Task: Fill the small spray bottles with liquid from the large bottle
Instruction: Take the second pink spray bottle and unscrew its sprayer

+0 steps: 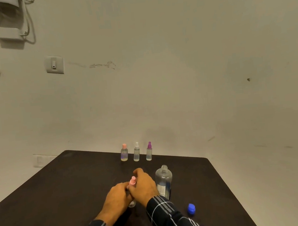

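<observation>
Dark counter [61,194] set against a scuffed beige wall [159,75]. Left hand [116,198] grips the pink-capped spray bottle [133,181]; right hand [143,185] is curled round its top.

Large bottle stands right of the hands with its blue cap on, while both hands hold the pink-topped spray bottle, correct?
No: the head view shows the large bottle uncapped, the blue cap lying on the table nearby. The left hand and right hand do hold the pink-topped spray bottle.
</observation>
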